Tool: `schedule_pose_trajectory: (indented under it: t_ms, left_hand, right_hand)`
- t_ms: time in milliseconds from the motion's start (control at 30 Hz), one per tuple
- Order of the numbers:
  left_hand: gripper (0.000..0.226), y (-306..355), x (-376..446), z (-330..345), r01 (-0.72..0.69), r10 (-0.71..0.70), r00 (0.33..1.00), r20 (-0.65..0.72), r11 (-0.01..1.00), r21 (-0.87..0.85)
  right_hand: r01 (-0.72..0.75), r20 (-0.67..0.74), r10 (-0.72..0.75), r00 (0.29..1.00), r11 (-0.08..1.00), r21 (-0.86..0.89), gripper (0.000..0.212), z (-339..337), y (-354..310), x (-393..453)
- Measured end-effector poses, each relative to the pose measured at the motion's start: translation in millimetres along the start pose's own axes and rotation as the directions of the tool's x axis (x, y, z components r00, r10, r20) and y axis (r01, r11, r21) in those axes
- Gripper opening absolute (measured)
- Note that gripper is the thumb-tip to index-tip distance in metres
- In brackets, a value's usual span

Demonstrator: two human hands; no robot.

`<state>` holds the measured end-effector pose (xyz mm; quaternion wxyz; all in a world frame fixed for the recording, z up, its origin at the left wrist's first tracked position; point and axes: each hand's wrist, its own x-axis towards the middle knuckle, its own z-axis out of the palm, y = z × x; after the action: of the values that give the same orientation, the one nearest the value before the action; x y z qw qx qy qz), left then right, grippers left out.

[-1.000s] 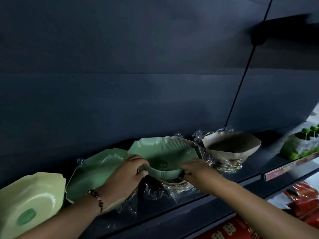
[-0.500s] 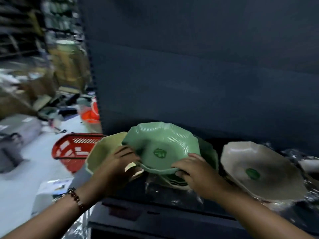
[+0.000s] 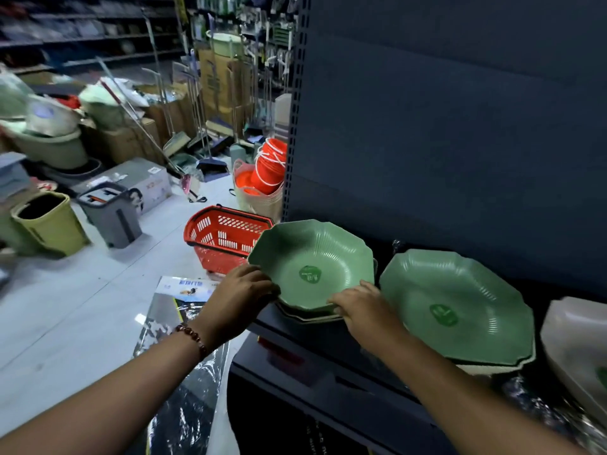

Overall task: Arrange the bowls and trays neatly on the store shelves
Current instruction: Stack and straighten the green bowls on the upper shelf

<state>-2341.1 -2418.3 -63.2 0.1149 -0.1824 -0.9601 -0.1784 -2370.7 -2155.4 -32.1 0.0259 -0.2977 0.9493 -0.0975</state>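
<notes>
Pale green octagonal ribbed plastic bowl [image 3: 312, 262] atop a short stack at the dark shelf's [image 3: 328, 336] left end, gripped at its near rim between left hand [image 3: 238, 298] and right hand [image 3: 363, 308], fingers curled around opposite edges, similar green bowl [image 3: 456, 307] just beside, rightward.

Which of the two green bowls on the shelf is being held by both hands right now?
The green bowl at the shelf's left end. The left hand and right hand grip its near rim; the larger green bowl to its right is untouched.
</notes>
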Motion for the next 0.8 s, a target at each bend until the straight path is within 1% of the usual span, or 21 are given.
schedule_pose_trajectory:
  t_ms: [100, 167, 200, 233, 333, 400, 500, 600, 700, 800]
  left_hand:
    - [0.029, -8, 2, 16, 0.019, -0.020, 0.999, 0.038, 1.000, 0.014]
    - [0.022, -12, 2, 22, 0.058, -0.059, 0.996, 0.062, 0.998, 0.031]
    - [0.018, -14, 3, 24, 0.061, -0.064, 0.995, 0.070, 0.997, 0.046]
    - [0.018, -15, 3, 26, 0.057, -0.062, 0.994, 0.085, 0.997, 0.061]
    - [0.032, -14, 3, 29, 0.035, -0.050, 0.986, 0.158, 0.995, 0.096]
    - [0.045, -12, 2, 32, 0.061, -0.087, 0.973, 0.216, 0.991, 0.122]
    - [0.068, -7, -1, 32, 0.061, -0.112, 0.964, 0.243, 0.976, 0.210]
    - [0.075, 10, 2, 27, 0.016, -0.078, 0.967, 0.241, 0.969, 0.248]
    - [0.074, 42, 14, 26, -0.056, -0.004, 0.971, 0.241, 0.969, 0.242]
    - [0.072, 84, 36, 30, -0.138, 0.081, 0.967, 0.240, 0.964, 0.229]
  right_hand:
    - [-0.063, 0.019, 0.062, 0.998, 0.997, 0.040, 0.032, 20, -1, -1]
    - [-0.093, 0.008, 0.092, 0.996, 0.993, 0.069, 0.033, 29, -1, -1]
    - [-0.101, 0.016, 0.100, 0.995, 0.993, 0.061, 0.034, 32, -2, -1]
    - [-0.109, 0.034, 0.108, 0.994, 0.993, 0.047, 0.034, 34, -3, -1]
    - [-0.135, 0.067, 0.134, 0.989, 0.991, 0.016, 0.035, 34, -4, 1]
    - [-0.139, 0.078, 0.139, 0.987, 0.990, 0.002, 0.037, 33, -4, 1]
    - [-0.129, 0.115, 0.132, 0.985, 0.991, -0.034, 0.049, 29, -5, -3]
    - [-0.131, 0.091, 0.132, 0.987, 0.991, -0.017, 0.058, 22, -6, -12]
    - [-0.150, 0.019, 0.150, 0.989, 0.989, -0.009, 0.059, 9, 2, -30]
    - [-0.203, -0.049, 0.202, 0.978, 0.979, -0.021, 0.061, -11, 19, -63]
